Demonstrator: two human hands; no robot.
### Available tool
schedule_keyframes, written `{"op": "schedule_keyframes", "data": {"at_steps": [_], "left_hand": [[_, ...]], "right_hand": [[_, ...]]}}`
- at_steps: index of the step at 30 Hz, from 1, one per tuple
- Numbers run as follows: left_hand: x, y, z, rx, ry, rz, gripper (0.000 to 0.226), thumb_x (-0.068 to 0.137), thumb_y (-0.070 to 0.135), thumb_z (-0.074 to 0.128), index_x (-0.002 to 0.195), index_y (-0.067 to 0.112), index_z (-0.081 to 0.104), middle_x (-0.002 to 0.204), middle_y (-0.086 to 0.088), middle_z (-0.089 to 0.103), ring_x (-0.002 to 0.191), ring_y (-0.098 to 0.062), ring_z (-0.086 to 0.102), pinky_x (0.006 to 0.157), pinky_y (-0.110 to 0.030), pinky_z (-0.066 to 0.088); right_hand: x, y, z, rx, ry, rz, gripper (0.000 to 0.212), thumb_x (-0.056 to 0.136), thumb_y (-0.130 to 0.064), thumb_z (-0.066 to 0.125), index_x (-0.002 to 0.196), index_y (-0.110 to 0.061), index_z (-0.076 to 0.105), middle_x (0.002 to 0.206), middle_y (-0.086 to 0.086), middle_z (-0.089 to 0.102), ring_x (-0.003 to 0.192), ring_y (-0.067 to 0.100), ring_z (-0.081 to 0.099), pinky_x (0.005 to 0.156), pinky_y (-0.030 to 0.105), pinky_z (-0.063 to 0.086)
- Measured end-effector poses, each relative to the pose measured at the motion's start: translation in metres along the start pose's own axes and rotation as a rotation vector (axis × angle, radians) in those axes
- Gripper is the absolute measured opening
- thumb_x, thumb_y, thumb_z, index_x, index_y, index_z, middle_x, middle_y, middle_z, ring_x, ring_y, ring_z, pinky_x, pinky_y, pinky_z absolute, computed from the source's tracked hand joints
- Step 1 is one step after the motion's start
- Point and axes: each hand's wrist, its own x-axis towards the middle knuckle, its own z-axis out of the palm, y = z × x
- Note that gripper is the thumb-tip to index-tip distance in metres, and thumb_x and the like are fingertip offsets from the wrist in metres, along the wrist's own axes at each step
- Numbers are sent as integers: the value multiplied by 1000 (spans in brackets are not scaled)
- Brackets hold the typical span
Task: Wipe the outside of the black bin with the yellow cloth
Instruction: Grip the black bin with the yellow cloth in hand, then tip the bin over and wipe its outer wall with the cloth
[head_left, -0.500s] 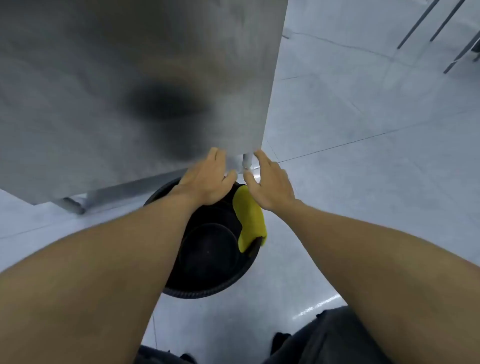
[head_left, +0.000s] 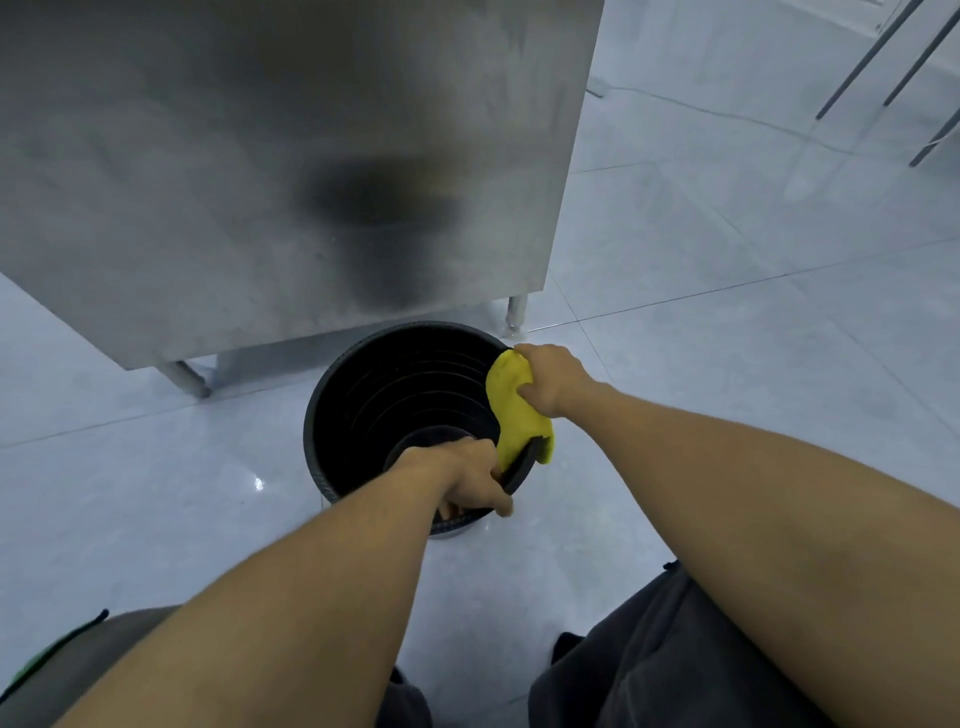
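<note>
The round black bin (head_left: 363, 374) stands on the pale tiled floor in front of a steel cabinet, seen from above with its ribbed inside showing. The yellow cloth (head_left: 511, 410) hangs over the bin's right rim, partly inside and partly outside. My right hand (head_left: 553, 379) rests on the cloth's upper end at the rim and grips it. My left hand (head_left: 462, 480) is shut on the bin's near rim, fingers inside and thumb outside. The bin's outer wall is mostly hidden from this angle.
A stainless steel cabinet (head_left: 260, 156) on short legs (head_left: 517, 312) overhangs the bin's far side. Metal furniture legs (head_left: 872, 57) stand at the top right. My knees in dark trousers (head_left: 649, 660) are at the bottom edge.
The bin now stands out from under the cabinet, nearer to me. My left hand has moved from the far rim to the near rim. My right hand stays on the cloth.
</note>
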Motion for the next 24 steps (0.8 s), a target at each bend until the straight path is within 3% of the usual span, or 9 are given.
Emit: {"op": "schedule_keyframes", "data": {"at_steps": [2, 4, 9, 12, 16, 20, 22, 24], "left_hand": [[-2, 2, -2, 28, 10, -14, 38, 78, 50, 73, 81, 14, 61, 81, -6, 66, 69, -27, 72, 77, -44, 63], [-5, 2, -7, 44, 10, -31, 39, 79, 52, 72, 81, 15, 60, 84, -6, 66, 65, -26, 70, 76, -42, 62], [-12, 2, -18, 47, 108, 8, 36, 80, 50, 69, 89, 16, 61, 93, -9, 66, 76, -31, 71, 69, -45, 64], [-23, 1, -31, 54, 248, 38, 29, 78, 46, 61, 83, 18, 57, 88, -8, 64, 77, -32, 68, 71, -45, 61], [-44, -13, -49, 29, 425, 36, 20, 81, 36, 55, 71, 22, 44, 82, -4, 52, 83, -32, 57, 69, -37, 45], [-60, -39, -56, -60, 570, -42, 26, 92, 23, 55, 69, 17, 44, 78, -4, 51, 74, -26, 52, 68, -34, 40], [-65, -53, -56, -90, 599, -61, 24, 97, 21, 51, 74, 15, 47, 80, -3, 53, 74, -23, 52, 69, -33, 40], [-68, -66, -54, -116, 638, -69, 21, 100, 20, 48, 80, 15, 48, 85, -4, 56, 78, -23, 54, 71, -34, 41]], "right_hand": [[2, -2, -1, -47, 18, 24, 26, 92, -25, 63, 113, -12, 54, 121, 15, 58, 107, 33, 55, 72, 33, 36], [1, -3, -5, -79, 39, 51, 22, 93, -32, 64, 99, -13, 55, 114, 14, 60, 96, 30, 55, 69, 33, 36], [-13, -7, -20, 25, 115, 98, 20, 87, -26, 61, 97, -16, 47, 88, 8, 56, 81, 29, 53, 53, 30, 34], [-23, -17, -33, 224, 184, 90, 21, 85, -30, 60, 81, -13, 48, 77, 4, 52, 80, 28, 55, 50, 29, 31], [-35, -27, -59, 599, 284, 105, 23, 93, -31, 50, 103, -11, 53, 101, 8, 56, 92, 29, 53, 70, 31, 38], [-42, -35, -88, 873, 482, 139, 29, 94, -30, 48, 115, -10, 53, 112, 7, 60, 102, 27, 57, 80, 35, 44], [-46, -41, -93, 928, 528, 111, 28, 91, -27, 49, 114, -13, 54, 109, 4, 64, 98, 23, 61, 83, 34, 47], [-49, -49, -91, 944, 534, 59, 19, 90, -19, 50, 107, -10, 54, 96, 1, 63, 87, 19, 61, 76, 31, 46]]}}
